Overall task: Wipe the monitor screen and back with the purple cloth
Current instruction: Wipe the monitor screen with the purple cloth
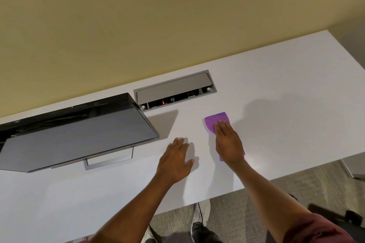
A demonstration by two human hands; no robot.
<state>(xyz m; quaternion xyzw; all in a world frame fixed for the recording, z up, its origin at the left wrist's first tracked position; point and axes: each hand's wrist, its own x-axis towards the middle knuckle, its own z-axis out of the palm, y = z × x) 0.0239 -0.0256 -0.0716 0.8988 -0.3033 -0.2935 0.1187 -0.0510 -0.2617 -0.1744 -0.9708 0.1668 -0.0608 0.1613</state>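
Hands meet a white desk (286, 124) at the start of a cleaning job. The person's right hand (229, 144) lies palm-down on the purple cloth (214, 121), fingers straight and close together, pressing the fabric flat rather than pinching it. The cloth's far end shows beyond the fingertips and a corner peeps out by the wrist. The left hand (175, 161) is palm-down just beside it, fingers extended, thumb splayed toward the cloth, holding nothing; whether it touches the desktop or hovers just above cannot be told. Both forearms reach forward from the desk's near edge, roughly parallel. The monitor (79, 134), its dark screen tilted upward, stands on a silver base (109, 161) well to the left of the cloth, before a beige wall. An open grey cable box (174, 89) is set into the desktop toward the back. By the look of it the task is at its first step: the cloth is under the hand but not yet gathered, and the screen is unwiped. The next move likely calls for the right fingers to curl and bunch the cloth, lift it and carry it left to the glass. The free left hand may steady the panel's frame.
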